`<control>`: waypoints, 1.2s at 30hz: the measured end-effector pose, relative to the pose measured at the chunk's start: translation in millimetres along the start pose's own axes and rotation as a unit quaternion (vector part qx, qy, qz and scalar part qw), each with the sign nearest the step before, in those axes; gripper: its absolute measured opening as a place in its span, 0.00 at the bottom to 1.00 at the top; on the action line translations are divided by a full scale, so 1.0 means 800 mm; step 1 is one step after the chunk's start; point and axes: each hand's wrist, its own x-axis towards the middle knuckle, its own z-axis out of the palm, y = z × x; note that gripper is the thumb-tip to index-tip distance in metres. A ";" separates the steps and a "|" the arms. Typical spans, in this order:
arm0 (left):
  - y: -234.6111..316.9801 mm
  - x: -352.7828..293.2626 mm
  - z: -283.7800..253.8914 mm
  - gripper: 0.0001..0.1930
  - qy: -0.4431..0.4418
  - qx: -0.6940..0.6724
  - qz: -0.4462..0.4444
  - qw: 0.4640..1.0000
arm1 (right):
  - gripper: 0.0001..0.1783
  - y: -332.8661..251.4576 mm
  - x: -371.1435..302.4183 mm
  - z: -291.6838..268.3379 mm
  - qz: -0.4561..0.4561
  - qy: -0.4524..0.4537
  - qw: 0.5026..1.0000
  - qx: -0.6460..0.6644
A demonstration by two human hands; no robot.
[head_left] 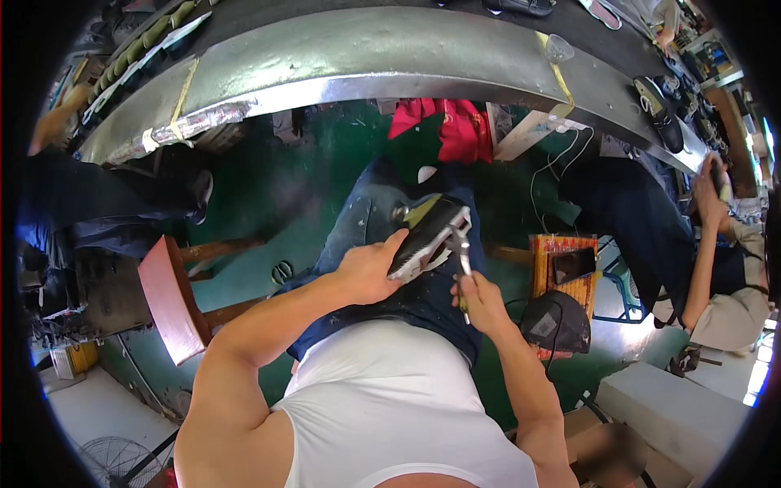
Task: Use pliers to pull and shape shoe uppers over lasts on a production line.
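Note:
Above my lap, a black shoe upper [429,233] with pale edges is tilted, its far end pointing up and to the right. My left hand [372,268] is closed around its near left end. In my right hand [482,302] is a pair of metal pliers [464,259], gripped by the handles. The head of the pliers meets the pale right edge of the shoe upper; whether the jaws pinch the material is too small to tell. A rounded metal piece [399,213] shows beside the shoe upper, partly behind it.
A long metal-topped bench [350,61] spans the far side, with shoes [659,114] at its right. Red cloth [464,130] hangs beneath. At left stands a brown stool [172,299]; scissors [281,272] lie on the floor. A phone [574,265] rests on a woven seat [541,272]. People sit at both sides.

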 end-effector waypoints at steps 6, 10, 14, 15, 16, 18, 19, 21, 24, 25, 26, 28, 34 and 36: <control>0.044 0.003 -0.093 0.41 0.202 -0.181 0.280 0.921 | 0.22 0.046 -0.024 -0.002 0.019 0.102 0.973 0.205; 0.068 0.077 -0.075 0.40 0.076 -0.389 0.034 0.918 | 0.17 0.041 -0.026 -0.004 0.044 0.089 0.978 0.186; 0.004 0.094 0.014 0.51 -0.043 -0.256 0.056 0.964 | 0.12 0.018 -0.038 -0.013 0.036 0.044 0.987 0.149; -0.034 0.092 0.062 0.51 0.073 -0.149 0.080 0.983 | 0.11 0.001 -0.039 -0.020 0.047 0.008 0.995 0.082; -0.029 0.070 0.064 0.42 0.142 -0.096 0.079 0.982 | 0.11 -0.006 -0.045 -0.021 0.059 0.009 0.994 0.089; -0.025 0.052 0.072 0.29 0.232 -0.074 0.114 0.963 | 0.11 -0.017 -0.047 -0.024 0.045 -0.045 0.998 -0.002; -0.020 0.047 0.069 0.29 0.227 -0.077 0.111 0.964 | 0.10 -0.023 -0.044 -0.027 0.014 -0.053 0.998 -0.010; -0.009 0.040 0.064 0.15 0.206 -0.012 0.081 0.975 | 0.09 -0.036 -0.040 -0.032 -0.002 -0.075 0.996 -0.039; -0.019 0.045 0.071 0.10 0.262 0.018 0.141 0.955 | 0.09 -0.058 -0.028 -0.044 -0.023 -0.112 0.989 -0.089; -0.019 0.043 0.072 0.10 0.261 0.017 0.140 0.955 | 0.09 -0.064 -0.024 -0.048 -0.025 -0.128 0.986 -0.106; -0.018 0.041 0.074 0.09 0.266 0.024 0.150 0.952 | 0.09 -0.073 -0.019 -0.055 -0.025 -0.128 0.986 -0.106; -0.011 0.035 0.074 0.09 0.267 0.029 0.162 0.950 | 0.11 -0.086 -0.007 -0.067 0.063 -0.237 0.960 -0.133; -0.028 0.044 0.084 0.18 0.295 -0.137 0.179 0.928 | 0.13 -0.093 0.025 -0.088 0.276 -0.309 0.905 0.094; -0.050 0.064 0.113 0.24 0.203 -0.261 0.138 0.934 | 0.15 -0.106 0.035 -0.091 0.287 -0.316 0.897 -0.114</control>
